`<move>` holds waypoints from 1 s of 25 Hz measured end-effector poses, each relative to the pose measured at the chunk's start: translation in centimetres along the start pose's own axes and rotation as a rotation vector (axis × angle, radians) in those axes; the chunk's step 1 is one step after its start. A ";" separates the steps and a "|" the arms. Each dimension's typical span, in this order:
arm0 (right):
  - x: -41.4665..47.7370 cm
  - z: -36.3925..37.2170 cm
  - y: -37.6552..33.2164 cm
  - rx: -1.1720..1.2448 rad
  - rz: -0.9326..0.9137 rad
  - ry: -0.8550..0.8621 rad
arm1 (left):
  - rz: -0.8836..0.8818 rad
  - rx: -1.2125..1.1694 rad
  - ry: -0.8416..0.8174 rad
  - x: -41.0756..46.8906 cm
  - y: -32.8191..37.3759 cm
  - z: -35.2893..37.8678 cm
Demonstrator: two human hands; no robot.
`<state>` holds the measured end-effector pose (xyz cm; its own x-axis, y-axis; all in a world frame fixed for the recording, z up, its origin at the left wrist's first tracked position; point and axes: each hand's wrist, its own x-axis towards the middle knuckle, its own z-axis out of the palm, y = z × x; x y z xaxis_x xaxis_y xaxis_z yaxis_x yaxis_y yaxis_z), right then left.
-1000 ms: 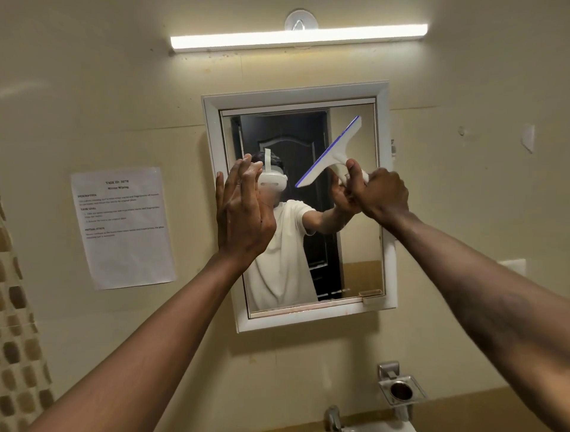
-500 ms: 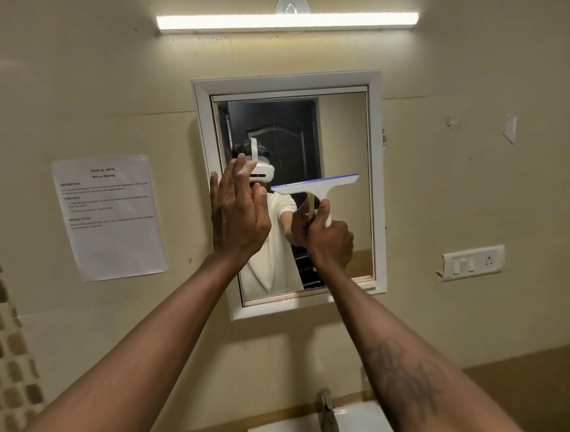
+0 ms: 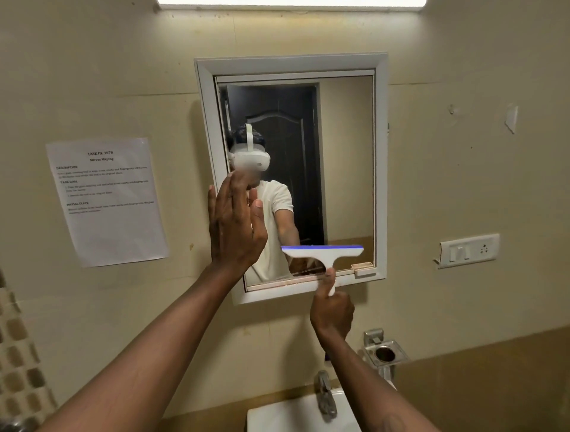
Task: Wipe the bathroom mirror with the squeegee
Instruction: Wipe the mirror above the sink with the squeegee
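Note:
The white-framed mirror (image 3: 381,160) hangs on the beige wall ahead. My right hand (image 3: 332,314) grips the handle of the white squeegee (image 3: 320,254) below the mirror's bottom frame. Its blue-edged blade lies level against the lower right of the glass. My left hand (image 3: 236,225) is flat with fingers spread, pressed on the mirror's left frame and glass edge. The glass reflects a person in a white shirt wearing a white headset.
A printed task sheet (image 3: 106,200) is taped to the wall at left. A switch plate (image 3: 467,250) sits right of the mirror. Below are a metal holder (image 3: 384,353), a tap (image 3: 325,397) and a white basin (image 3: 287,416). A tube light (image 3: 290,3) glows above.
The squeegee has gone from tilted near the top right to level, then slid down the glass to near the bottom edge. My left hand stayed on the left frame.

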<state>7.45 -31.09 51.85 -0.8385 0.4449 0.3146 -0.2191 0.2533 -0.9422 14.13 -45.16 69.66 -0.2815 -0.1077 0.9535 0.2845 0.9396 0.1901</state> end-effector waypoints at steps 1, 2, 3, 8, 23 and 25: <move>-0.6 -0.3 0.7 -0.020 0.018 0.003 | -0.004 0.001 0.000 -0.3 0.0 0.0; -1.1 -0.7 1.3 -0.043 0.034 0.001 | -0.005 0.000 -0.001 -0.6 0.1 0.1; -1.5 -1.0 1.8 -0.073 0.048 -0.006 | -0.005 -0.002 -0.002 -0.9 0.2 0.1; -1.3 -2.3 2.1 -0.153 -0.002 -0.011 | 0.003 -0.015 0.020 -0.8 0.5 -0.2; 8.7 -0.7 -26.2 0.236 -0.576 -0.007 | 0.065 0.045 0.189 4.4 -1.5 -3.7; 9.6 -0.3 -27.2 0.194 -0.590 0.008 | 0.067 0.049 0.196 4.7 -1.8 -3.8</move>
<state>5.48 -33.46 80.55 -0.5449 0.2844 0.7888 -0.7317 0.2980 -0.6130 15.80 -48.61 74.71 -0.0787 -0.1006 0.9918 0.2500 0.9611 0.1173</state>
